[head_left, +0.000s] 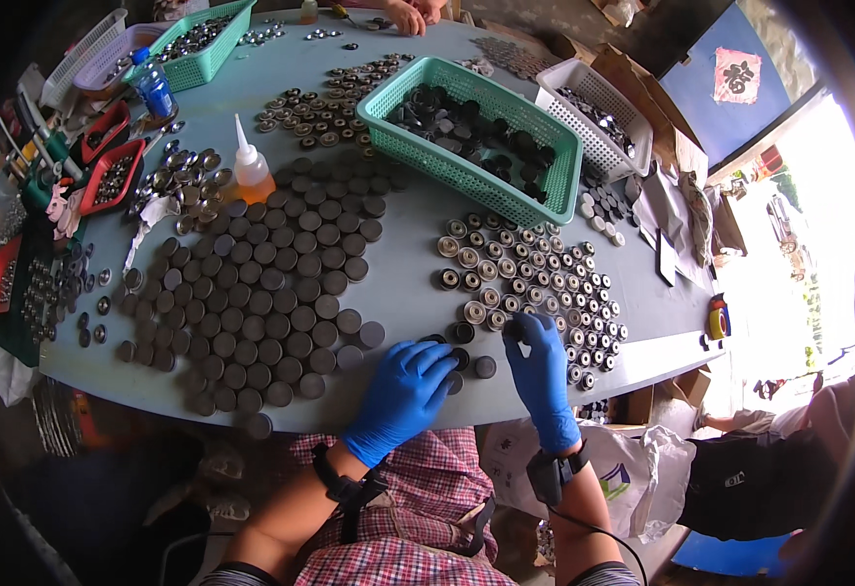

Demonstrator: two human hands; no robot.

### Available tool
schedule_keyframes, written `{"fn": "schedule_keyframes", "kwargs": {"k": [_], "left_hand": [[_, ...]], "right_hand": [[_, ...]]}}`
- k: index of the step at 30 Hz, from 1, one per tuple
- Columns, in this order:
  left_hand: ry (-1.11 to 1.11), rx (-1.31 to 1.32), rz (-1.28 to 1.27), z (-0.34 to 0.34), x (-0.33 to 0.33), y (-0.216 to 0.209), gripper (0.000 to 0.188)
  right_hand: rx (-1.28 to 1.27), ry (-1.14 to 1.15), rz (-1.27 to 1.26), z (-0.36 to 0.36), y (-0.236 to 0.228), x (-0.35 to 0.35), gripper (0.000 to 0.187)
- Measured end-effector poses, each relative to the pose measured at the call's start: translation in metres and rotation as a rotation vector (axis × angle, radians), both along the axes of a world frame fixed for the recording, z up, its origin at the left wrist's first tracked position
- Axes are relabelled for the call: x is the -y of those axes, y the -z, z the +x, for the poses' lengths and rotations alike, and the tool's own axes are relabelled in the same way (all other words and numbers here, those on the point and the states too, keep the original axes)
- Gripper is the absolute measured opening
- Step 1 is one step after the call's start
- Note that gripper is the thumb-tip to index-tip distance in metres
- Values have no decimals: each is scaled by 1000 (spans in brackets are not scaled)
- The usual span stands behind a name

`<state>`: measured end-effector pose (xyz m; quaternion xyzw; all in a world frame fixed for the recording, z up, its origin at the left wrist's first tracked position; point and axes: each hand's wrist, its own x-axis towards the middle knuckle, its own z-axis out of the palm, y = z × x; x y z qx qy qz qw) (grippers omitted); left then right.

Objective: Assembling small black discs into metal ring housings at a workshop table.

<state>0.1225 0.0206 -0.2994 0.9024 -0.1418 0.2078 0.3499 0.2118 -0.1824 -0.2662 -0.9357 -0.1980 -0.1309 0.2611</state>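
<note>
Right blue-gloved grip, apparently pinching one small black disc, with metal-centred discs just beyond it; left grip, hold undeterminable, near a loose black disc; step judged single-piece handling, next move calling for careful placement.

Both wearing blue gloves, the left hand is just beside some dark discs, while the right hand pinches 1 dark piece near the silver-centred parts
</note>
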Motion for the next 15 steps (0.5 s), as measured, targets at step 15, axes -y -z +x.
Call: {"fn": "schedule_keyframes", "kwargs": {"k": [15], "left_hand": [[-42,-77,-91,4,1,5,42]], "right_hand": [[-284,-230,-80,25,-13,-47,26]]}}
